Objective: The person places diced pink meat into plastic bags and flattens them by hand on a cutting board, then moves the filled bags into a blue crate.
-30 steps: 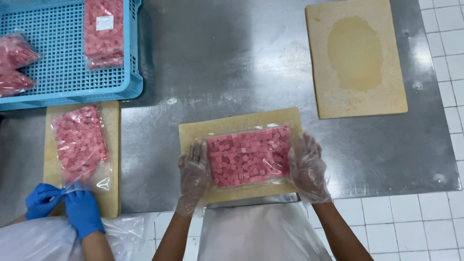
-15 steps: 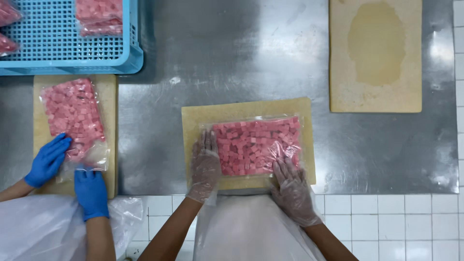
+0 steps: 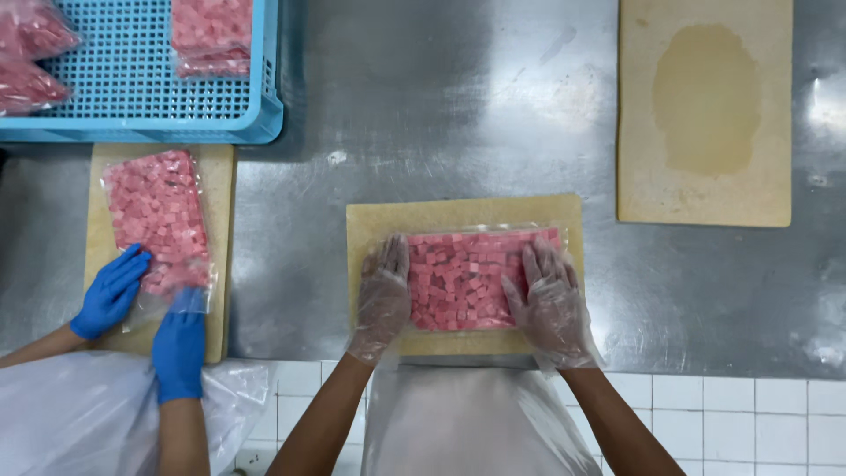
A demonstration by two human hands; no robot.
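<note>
Head view: a clear plastic bag of small pink meat cubes (image 3: 471, 280) lies flat on a tan cutting board (image 3: 458, 214) at the near edge of a steel table (image 3: 441, 97). The left hand (image 3: 383, 300), in a thin clear glove, lies flat on the bag's left end, fingers spread and pointing away from the body, pressing rather than gripping. The right hand (image 3: 551, 304), gloved the same way, lies open and flat on the bag's right end, fingers extended, nothing closed around the bag.

The bag looks soft and floppy: the cubes sit in one loose layer and would likely shift and sag if it were lifted by one corner. The film looks slick, and glove on film probably slides, so flat palms at both short ends, or a hand slid under the middle, seem the safest hold. It probably has moderate weight and is not fragile, though hard pressing could squash the cubes.

To the left, another person's blue-gloved hands (image 3: 145, 317) rest on a similar bag (image 3: 159, 220) on a second board (image 3: 216, 256). A blue perforated crate (image 3: 132, 88) behind it holds more filled bags. A third board (image 3: 705, 115), stained in the middle, lies at the far right
</note>
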